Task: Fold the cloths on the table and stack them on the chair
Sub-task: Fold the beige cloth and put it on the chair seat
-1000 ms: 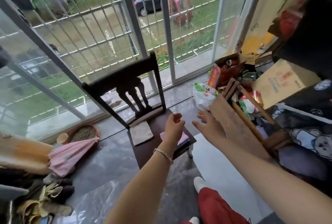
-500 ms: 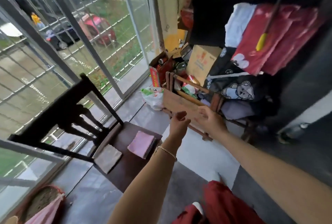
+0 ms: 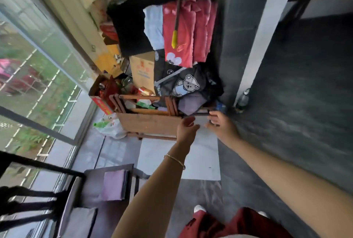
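by the window (image 3: pixel 38 85) on the far left stood the dark wooden chair (image 3: pixel 91 186), and two folded cloths lay on its seat side by side, apart from each other: a grey cloth (image 3: pixel 82 220) nearer the chair's back and a pink cloth (image 3: pixel 114 185) towards the front edge. further along the floor a white plastic bag (image 3: pixel 112 130) sat just beside a wooden frame (image 3: pixel 149 125). behind that was a cardboard box (image 3: pixel 142 69), then dark bear-print fabric (image 3: pixel 188 85) with red clothes (image 3: pixel 191 33) hanging above it. the person reached out with both arms in front of the frame. the left hand (image 3: pixel 186 130), a thin bracelet (image 3: pixel 174 160) on its wrist, had its fingers loosely curled with nothing in them. the right hand (image 3: pixel 223 126), near it but not touching, had its fingers apart and relaxed, gripping nothing that i could see, though everything there was blurred. a white post (image 3: pixel 256 47) rose beyond it on the right.
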A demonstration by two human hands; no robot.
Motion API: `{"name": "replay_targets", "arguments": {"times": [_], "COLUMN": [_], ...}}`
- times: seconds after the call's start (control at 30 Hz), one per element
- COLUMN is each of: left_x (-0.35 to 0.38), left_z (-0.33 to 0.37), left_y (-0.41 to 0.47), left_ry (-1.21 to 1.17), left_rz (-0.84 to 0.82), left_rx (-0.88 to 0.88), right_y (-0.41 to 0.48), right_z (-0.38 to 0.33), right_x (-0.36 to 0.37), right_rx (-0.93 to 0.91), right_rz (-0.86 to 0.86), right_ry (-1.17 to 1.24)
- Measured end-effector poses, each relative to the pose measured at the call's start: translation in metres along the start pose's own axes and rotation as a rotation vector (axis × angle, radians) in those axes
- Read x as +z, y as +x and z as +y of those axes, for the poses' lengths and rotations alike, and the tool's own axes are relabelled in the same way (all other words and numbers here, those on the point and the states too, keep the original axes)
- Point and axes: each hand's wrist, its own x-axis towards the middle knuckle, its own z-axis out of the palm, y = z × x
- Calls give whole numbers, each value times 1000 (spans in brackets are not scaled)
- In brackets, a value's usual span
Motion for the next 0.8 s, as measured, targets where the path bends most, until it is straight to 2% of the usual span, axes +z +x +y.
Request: {"name": "replay_targets", "arguments": {"times": [0.37, 0.8], "left_x": [157, 363], "left_z": [11, 0], "left_y": [-11, -58], "left_ry": [162, 295], "left_rz": [-201, -412], "left_rx": [70, 89], "right_y": [-27, -85], "right_z": [88, 201], "right_x": [-130, -295], "right_rx": [138, 214], "right_rz": [245, 435], "right_ry": [164, 144]}}
